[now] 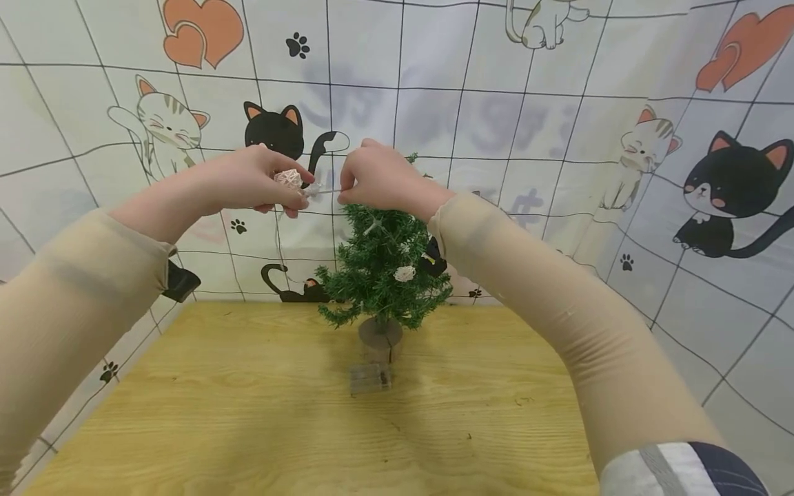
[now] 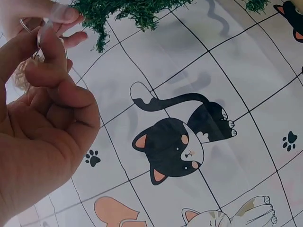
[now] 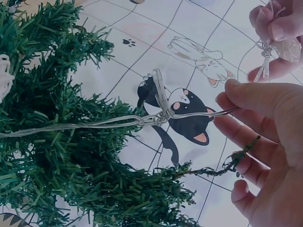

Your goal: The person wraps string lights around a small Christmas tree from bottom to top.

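Observation:
Both hands are raised beside the top of a small artificial Christmas tree (image 1: 372, 275), holding a clear string-light wire (image 3: 194, 114). My left hand (image 1: 248, 180) pinches the wire between thumb and finger, a white woven ball (image 1: 288, 180) close against its fingers. My right hand (image 1: 387, 176) pinches the wire between thumb and forefinger a short way to the right. In the right wrist view, the wire runs from the right fingertips (image 3: 232, 90) through a knotted bunch to the tree branches. Another woven ball (image 1: 405, 274) sits among the branches.
The tree's round base (image 1: 380, 333) stands on a wooden table (image 1: 279, 413). In front of it lies a clear battery box (image 1: 370, 378). A dark object (image 1: 432, 260) shows among the right branches. Behind hangs a cat-print cloth (image 1: 434, 124).

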A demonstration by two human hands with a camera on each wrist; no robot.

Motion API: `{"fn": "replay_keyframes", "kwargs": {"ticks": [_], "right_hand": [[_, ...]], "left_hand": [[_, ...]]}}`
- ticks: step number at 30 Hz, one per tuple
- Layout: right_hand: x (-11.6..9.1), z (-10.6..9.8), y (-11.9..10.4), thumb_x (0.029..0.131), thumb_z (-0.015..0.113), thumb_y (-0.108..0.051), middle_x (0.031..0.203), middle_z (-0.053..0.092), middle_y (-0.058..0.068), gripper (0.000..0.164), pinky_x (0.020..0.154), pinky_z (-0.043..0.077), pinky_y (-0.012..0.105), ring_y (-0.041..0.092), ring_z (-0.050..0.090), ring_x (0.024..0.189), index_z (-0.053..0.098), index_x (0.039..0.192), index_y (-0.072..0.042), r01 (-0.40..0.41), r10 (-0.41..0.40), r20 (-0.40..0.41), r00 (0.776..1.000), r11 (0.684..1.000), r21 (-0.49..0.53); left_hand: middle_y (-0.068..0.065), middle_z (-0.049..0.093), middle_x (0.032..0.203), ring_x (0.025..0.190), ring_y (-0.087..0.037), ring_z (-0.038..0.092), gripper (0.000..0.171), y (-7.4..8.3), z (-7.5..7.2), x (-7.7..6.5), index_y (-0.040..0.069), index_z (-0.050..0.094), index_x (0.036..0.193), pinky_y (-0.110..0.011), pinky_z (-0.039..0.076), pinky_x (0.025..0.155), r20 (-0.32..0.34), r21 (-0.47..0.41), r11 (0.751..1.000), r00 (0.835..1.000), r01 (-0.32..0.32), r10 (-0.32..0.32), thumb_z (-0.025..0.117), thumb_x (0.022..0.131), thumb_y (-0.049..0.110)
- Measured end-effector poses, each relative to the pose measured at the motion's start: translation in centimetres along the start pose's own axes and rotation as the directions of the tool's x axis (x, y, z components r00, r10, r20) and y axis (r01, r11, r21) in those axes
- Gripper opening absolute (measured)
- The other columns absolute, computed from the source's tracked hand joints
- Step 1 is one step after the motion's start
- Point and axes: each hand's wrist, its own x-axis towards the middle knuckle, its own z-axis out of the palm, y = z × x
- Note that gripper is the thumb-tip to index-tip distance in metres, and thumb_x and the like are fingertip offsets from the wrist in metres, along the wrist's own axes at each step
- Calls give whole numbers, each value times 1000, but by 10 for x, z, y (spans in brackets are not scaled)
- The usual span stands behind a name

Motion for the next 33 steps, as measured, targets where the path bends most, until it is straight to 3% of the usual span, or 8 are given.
{"fn": "replay_keyframes", "kwargs": {"ticks": [9,13,17,20,24,28,31,33], "right_hand": [[1,6,-2,89,70,-35,96,67,-10,16,88,38,37,17,48,101,76,92,-20,41,-41,15,999,999,3],[2,-2,-4,88,70,-40,113,63,-10,35,95,37,35,13,49,112,69,116,-19,72,-78,51,996,990,119],[2,-17,-11,88,68,-44,123,58,-6,58,96,39,29,10,51,115,53,136,-17,69,-121,93,988,897,437],[5,-29,-19,92,62,-41,117,61,-2,46,94,40,28,11,53,109,59,131,-16,52,-145,112,983,808,587],[12,-38,-28,95,60,-27,99,64,3,25,84,41,27,14,53,93,72,111,-12,31,-136,118,984,774,632],[18,-42,-31,93,64,-18,95,65,3,16,81,41,27,14,51,89,74,101,-10,-11,-63,95,993,781,625],[21,-45,-28,93,66,-20,104,67,0,16,87,44,27,13,56,98,75,103,-11,-50,8,73,997,797,602],[21,-48,-25,93,66,-22,107,67,0,19,87,45,27,13,57,102,74,106,-11,-66,44,52,998,803,593]], "left_hand": [[3,67,99,84,-21,47,58,-15,-26,-15,17,47,143,-32,41,72,-113,-49,999,994,-13,7,65,93,39],[7,68,101,94,-21,47,52,-15,-31,-17,19,52,139,-34,39,77,-166,-39,999,986,-10,3,63,93,41],[6,68,104,106,-23,46,50,-11,-30,-16,19,55,137,-46,35,89,-183,-29,1000,983,-4,-1,62,94,43],[5,68,106,110,-23,45,46,-7,-28,-14,19,59,133,-52,31,96,-199,-55,998,980,-27,16,62,94,42],[7,68,106,111,-20,44,42,0,-27,-13,20,63,127,-51,28,97,-231,-94,994,972,-52,29,64,92,43],[7,68,107,110,-18,45,41,7,-25,-12,20,63,127,-48,27,96,-260,-108,991,965,-76,45,64,92,42],[5,67,105,102,-16,49,41,11,-19,-12,17,62,127,-40,32,90,-373,-96,988,925,-120,76,60,95,42],[3,64,100,93,-16,50,36,13,-11,-12,15,63,121,-33,35,79,-512,-50,982,849,-184,133,58,96,39]]}}
